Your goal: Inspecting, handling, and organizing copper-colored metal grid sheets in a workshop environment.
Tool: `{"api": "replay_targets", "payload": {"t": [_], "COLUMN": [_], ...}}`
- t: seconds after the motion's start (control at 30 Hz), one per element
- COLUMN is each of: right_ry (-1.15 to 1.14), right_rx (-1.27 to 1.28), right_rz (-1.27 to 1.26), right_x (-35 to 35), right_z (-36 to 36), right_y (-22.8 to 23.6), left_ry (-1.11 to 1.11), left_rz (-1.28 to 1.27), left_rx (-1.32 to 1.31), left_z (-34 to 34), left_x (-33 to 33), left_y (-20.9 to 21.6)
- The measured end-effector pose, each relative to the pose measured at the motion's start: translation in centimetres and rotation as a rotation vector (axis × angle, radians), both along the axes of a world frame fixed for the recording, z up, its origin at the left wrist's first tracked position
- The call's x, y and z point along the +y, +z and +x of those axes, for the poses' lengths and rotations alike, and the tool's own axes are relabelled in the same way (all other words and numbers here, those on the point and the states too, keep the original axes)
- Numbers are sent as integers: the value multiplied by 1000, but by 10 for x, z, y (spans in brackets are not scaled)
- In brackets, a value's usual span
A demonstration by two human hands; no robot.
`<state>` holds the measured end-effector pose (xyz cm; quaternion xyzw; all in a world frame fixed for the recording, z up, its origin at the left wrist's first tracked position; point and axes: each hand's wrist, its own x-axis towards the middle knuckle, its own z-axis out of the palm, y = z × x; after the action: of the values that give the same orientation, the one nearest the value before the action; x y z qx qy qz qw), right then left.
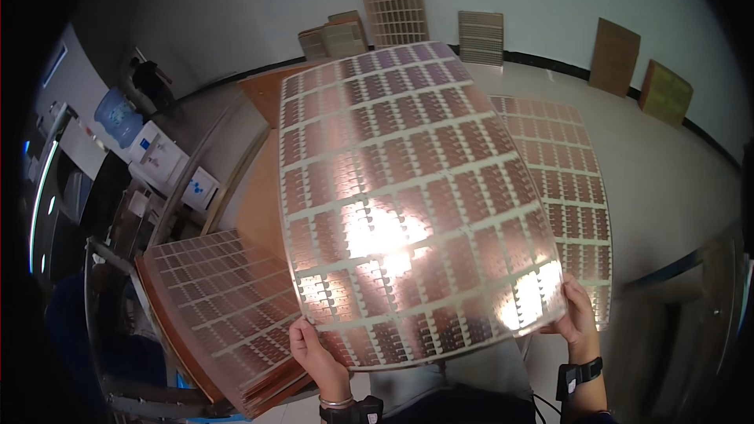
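Pale wall point(236, 8) curves across the top, with a dark skirting line where it meets a light floor point(667, 188). Leaning on that wall from about twelve to two o'clock are several panels: a tall gridded one point(395, 13), a smaller striped one point(481, 37), a couple of low ones point(334, 35) at eleven, a brown board point(613, 56) and a greenish board point(665, 93) at two.

Centre of view is filled by a large thin sheet point(408, 196), copper-coloured and divided into a grid of small patterned cells, shiny enough to throw two bright glares near its lower edge. It is held up off the surfaces, tilted away from the person, its near edge at six o'clock.

Left hand point(314, 349) is closed on the sheet's lower left corner, thumb on the front face. Right hand point(577, 318) is closed on the lower right corner, fingers wrapped over the edge. Both wrists carry dark bands.

Behind the sheet at three o'clock a second sheet point(577, 188) of the same kind lies flat. At eight o'clock a stack point(220, 306) of similar sheets rests on a brown board. An orange-brown tabletop point(263, 94) shows at ten o'clock. Far left at nine to ten o'clock stand a blue water bottle point(118, 114) and white boxes point(161, 153).
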<state>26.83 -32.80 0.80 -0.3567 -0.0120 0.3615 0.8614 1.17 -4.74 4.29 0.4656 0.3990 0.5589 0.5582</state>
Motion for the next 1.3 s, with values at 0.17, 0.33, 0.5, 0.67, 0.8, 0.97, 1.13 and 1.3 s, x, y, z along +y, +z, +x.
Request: {"api": "replay_targets", "payload": {"t": [0.17,0.33,0.5,0.67,0.8,0.97,1.13,1.3], "right_ry": [306,-108,-103,-356,-331,-350,-267,-235], "right_rx": [-188,-103,-173,-114,-107,-89,-151,-193], "right_rz": [49,-25,41,43,101,195,263,165], "right_x": [-62,-15,-9,-21,-27,-16,6,2], "right_z": [37,41,44,37,28,5,-29,-69], "right_y": [-54,10,24,8,12,21,22,25], "left_ry": [-65,-131,-289,-486,-322,-152,-819,-530], "left_rz": [45,78,140,177,494,287,-544,-623], "left_rx": [80,196,313,351,472,322,-315,-260], "left_z": [-14,-9,6,17,15,4,5,22], "left_x": [3,12,22,25,20,-11,-66,-82], "left_y": [17,30,48,64,65,35,6,27]}}
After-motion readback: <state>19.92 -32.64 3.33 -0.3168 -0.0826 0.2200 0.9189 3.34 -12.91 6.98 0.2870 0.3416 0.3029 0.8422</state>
